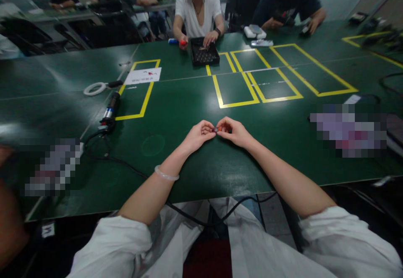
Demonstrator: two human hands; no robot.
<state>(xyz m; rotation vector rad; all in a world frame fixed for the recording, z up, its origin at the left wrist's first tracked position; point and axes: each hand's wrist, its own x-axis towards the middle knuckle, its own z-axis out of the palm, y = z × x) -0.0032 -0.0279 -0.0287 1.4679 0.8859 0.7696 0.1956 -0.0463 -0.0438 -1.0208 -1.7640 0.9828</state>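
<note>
My left hand (197,135) and my right hand (233,131) meet fingertip to fingertip just above the green table (176,114), near its front edge. Both pinch one tiny dark part with a reddish spot (215,130) between thumbs and forefingers. The part is too small to name. A pale bangle (166,174) sits on my left wrist.
An electric screwdriver (110,112) with a black cable (126,165) lies at the left, beside a white ring (95,88) and a paper sheet (143,76). Yellow tape boxes (261,81) mark the table. Across it, a person in white touches a black tray (204,52).
</note>
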